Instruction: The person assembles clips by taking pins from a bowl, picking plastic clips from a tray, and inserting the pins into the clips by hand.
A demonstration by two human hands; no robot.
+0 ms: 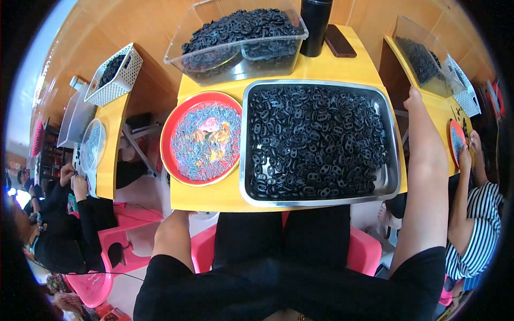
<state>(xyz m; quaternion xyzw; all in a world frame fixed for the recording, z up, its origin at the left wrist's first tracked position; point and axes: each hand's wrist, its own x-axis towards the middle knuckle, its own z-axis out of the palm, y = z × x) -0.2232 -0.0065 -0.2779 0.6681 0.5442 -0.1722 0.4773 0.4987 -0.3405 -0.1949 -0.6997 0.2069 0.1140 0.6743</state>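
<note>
In front of me a steel tray (393,176) holds a thick layer of small black oval pieces (321,139), many with two holes. To its left is a red round plate (167,142) strewn with small thin silvery pieces (187,152); a flower pattern shows through at its middle. My left hand (186,212) is at the table's front left edge, mostly hidden below it, fingers not visible. My right arm stretches far forward past the tray's right side. My right hand (413,99) is near the edge of the neighbouring table; its fingers are too small and turned away to read.
A clear plastic bin (184,61) heaped with black pieces stands at the back of my yellow table (214,201). Beside it are a black cylinder (316,27) and a dark flat phone-like object (340,41). People work at tables on both sides, near white baskets (123,75).
</note>
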